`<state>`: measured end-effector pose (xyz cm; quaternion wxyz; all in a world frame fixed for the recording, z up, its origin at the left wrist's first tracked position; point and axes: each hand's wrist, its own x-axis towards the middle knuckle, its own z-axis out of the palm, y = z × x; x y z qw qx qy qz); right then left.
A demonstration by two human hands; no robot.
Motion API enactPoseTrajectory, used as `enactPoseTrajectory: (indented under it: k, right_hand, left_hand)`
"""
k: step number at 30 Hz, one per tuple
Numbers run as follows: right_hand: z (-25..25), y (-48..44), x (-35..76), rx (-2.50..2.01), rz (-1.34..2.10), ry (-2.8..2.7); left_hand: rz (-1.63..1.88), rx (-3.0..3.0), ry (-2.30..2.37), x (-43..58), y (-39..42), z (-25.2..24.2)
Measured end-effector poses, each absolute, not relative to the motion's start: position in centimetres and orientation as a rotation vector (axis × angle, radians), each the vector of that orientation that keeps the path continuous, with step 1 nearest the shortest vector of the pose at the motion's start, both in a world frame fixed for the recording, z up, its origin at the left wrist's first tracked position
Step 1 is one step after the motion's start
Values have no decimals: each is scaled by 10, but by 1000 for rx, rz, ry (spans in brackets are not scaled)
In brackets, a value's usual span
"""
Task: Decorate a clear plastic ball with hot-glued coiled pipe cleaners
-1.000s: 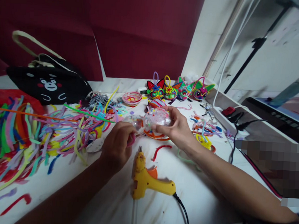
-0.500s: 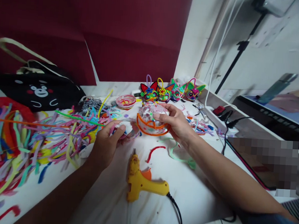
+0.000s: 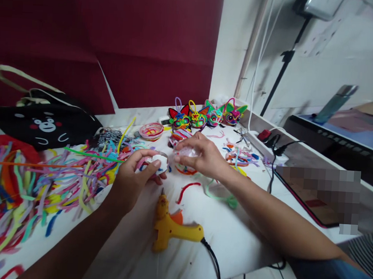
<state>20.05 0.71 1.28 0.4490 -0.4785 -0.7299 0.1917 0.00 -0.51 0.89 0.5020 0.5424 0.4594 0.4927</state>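
Note:
My left hand (image 3: 133, 176) is closed round a small round piece (image 3: 160, 162) with a white top and pink and blue bits. To its right, my right hand (image 3: 201, 155) curves its fingers round a clear, pinkish plastic piece (image 3: 188, 151). Just under that piece lies an orange-rimmed round piece (image 3: 185, 169), partly hidden by my fingers. A yellow glue gun (image 3: 176, 229) rests on the table nearer to me, its nozzle pointing away. Between the gun and my right hand are a red pipe cleaner (image 3: 186, 191) and a pale green one (image 3: 216, 196).
Colourful pipe-cleaner pieces (image 3: 73, 179) cover the left side. Four decorated animal heads (image 3: 215, 115) stand at the back, with a pink ringed bowl (image 3: 151, 131) to their left. A power strip (image 3: 265, 146) and a tablet (image 3: 309, 201) lie at right.
The orange-rimmed piece, held up before, is now lower beneath my right hand, which has changed its hold to a clear piece. A striped item behind it now shows. The whole view has shifted slightly.

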Motion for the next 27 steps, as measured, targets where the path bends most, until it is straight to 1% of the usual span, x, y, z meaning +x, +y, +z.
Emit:
enactPoseTrajectory:
  k: [5,11,15,22,27]
  right_hand:
    - [22,-10,187,-1152,401,-1993]
    - [28,-15,193,-1196,260,-2056]
    - [37,-10,210,-1384,47,-2052]
    - [56,-2,276,-1701,-299,-2109]
    - [56,4,322,-2035,-364,-2063]
  left_hand:
    - [1152,1439,1068,12,-12,22]
    - [1093,1565,1053,15,-14,23]
    - [1097,1571,1063,10,-14,23]
    - [968,1603,1317,-17,-10,13]
    - [845,1778,1340,-43,-7,-5]
